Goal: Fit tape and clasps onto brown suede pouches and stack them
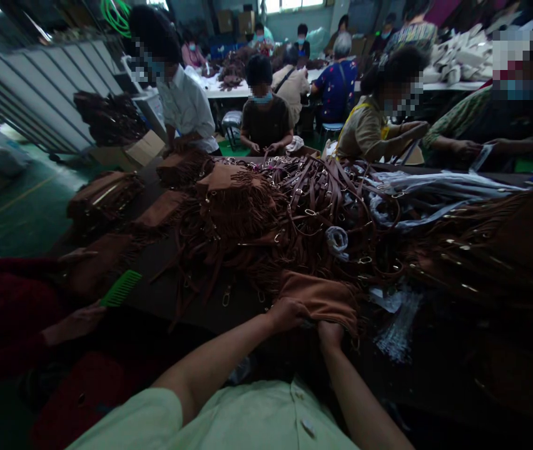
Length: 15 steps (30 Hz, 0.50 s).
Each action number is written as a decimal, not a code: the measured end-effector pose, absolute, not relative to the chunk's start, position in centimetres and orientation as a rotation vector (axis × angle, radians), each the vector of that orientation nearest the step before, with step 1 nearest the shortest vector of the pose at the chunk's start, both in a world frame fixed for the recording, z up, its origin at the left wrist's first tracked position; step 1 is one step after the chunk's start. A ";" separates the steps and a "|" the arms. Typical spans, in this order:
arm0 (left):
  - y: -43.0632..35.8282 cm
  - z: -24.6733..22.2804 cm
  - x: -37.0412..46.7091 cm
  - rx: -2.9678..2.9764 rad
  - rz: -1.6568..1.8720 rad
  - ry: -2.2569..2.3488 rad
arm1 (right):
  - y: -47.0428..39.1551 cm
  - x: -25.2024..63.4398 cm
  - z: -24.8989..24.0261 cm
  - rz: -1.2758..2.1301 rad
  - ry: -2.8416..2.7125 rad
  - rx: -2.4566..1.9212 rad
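A brown suede-like pouch [320,295] lies at the near edge of the table, just in front of me. Its left near side is gripped by my left hand [289,314], fingers curled over the edge. My right hand [331,334] is at the near edge of the same pouch, its fingers hidden under or inside the material. Beyond the pouch is a tangle of brown straps [332,187] with metal clips. To its left stands a stack of fringed brown pieces [236,187].
At the left, a co-worker's hand [81,319] holds a green comb [121,289]. Clear plastic strips [400,331] lie right of the pouch, near a coil of plastic [336,242]. Dark fringed bags [505,250] are piled at the right. Several people sit or stand beyond the table.
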<state>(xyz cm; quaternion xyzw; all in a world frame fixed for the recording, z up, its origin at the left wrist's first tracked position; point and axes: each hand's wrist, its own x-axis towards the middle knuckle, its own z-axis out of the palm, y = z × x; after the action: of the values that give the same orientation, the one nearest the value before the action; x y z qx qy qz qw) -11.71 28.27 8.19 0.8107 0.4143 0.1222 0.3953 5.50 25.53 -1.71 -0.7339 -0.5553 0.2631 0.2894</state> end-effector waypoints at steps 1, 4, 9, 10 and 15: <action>28.5 8.3 -12.2 2.035 0.316 1.037 | 25.8 5.4 -1.8 0.665 -1.397 -1.981; 29.3 8.2 -14.7 1.937 0.316 1.238 | 25.7 5.2 -2.3 0.613 -1.137 -1.992; 28.3 6.1 -18.9 1.690 0.219 1.622 | 22.2 4.5 -2.6 0.995 -0.670 -1.930; 27.7 5.4 -19.2 1.646 0.178 1.567 | 21.4 4.0 -2.3 1.144 -0.646 -1.912; 25.7 3.3 -19.1 1.319 0.310 1.259 | 20.8 -0.7 1.0 1.673 -1.117 -1.668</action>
<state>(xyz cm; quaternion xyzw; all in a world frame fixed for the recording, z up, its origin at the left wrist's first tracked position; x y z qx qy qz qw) -19.09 25.66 3.30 0.5695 0.5435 0.1336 0.6020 -0.70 20.80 1.00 -0.6163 -0.4127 0.6179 0.2610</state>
